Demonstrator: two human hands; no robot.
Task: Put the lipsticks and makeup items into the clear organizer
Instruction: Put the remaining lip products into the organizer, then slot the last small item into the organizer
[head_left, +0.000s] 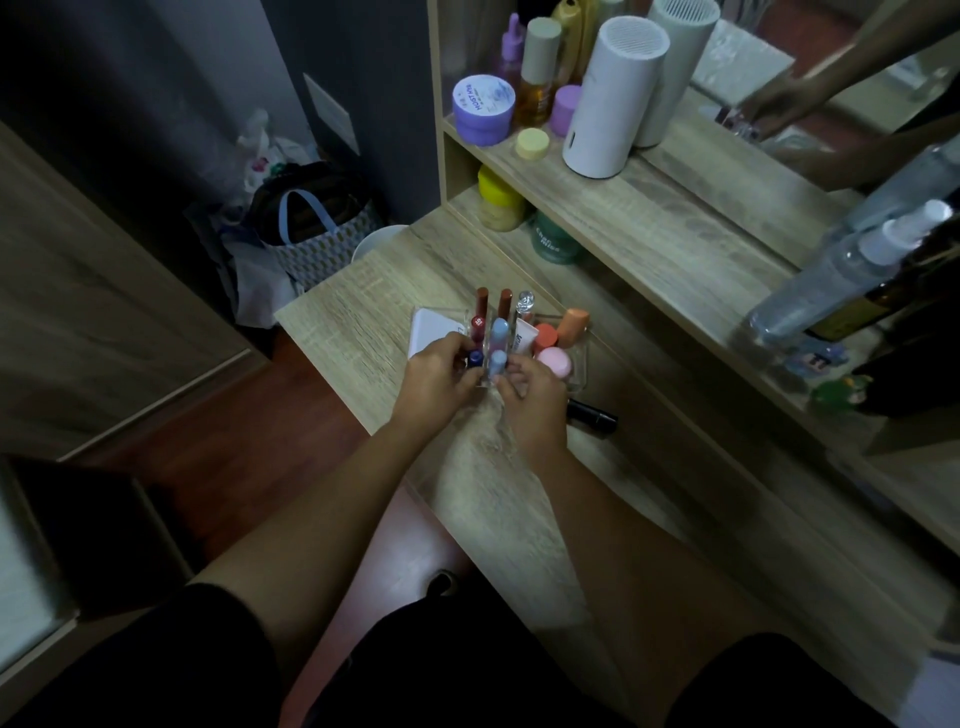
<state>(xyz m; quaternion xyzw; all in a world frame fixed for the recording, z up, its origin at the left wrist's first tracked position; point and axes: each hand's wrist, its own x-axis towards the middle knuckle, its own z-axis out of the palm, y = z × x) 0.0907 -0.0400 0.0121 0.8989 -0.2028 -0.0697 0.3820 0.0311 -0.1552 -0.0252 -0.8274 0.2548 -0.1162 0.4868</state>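
Two hands (441, 371) (530, 397) at organizer (579, 364), two blue tubes (498, 332) (496, 362)

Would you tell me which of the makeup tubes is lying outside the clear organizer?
The black tube, lying on its side on the desk just right of the right hand; the others stand upright inside the organizer.

The clear organizer (576, 376) stands near the middle of the desk (363, 291). Upright lipsticks (498, 332) fill its compartments at nine o'clock; round-capped jars (554, 362) and a tube (524, 335) sit in the three o'clock part. A flat case (431, 330) lies just beside it at nine. A dark tube (592, 414) lies on the desk at five o'clock (partly behind the right hand (530, 402)). The left hand (436, 376) touches the organizer at seven.
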